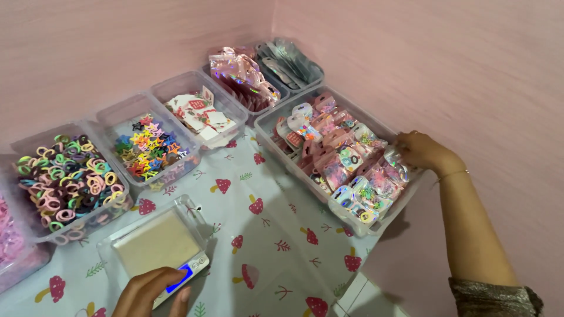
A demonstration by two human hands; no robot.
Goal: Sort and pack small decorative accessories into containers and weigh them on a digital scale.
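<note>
Left hand: at 7 o'clock, fingers resting on small scale, not gripping.
Right hand: at 3 o'clock, clasping rim of clear bin of pink shiny packets.

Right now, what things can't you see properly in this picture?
Head view only:
- Left hand: cut off by the bottom edge; its fingers hide part of the small scale.
- Right hand: fingertips hidden behind packets in the clear bin.
- Pink bin: cut off by the left edge.

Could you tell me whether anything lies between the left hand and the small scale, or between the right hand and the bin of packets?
Nothing visible does. The left hand already rests on the scale, and the right hand touches the packet bin.
</note>
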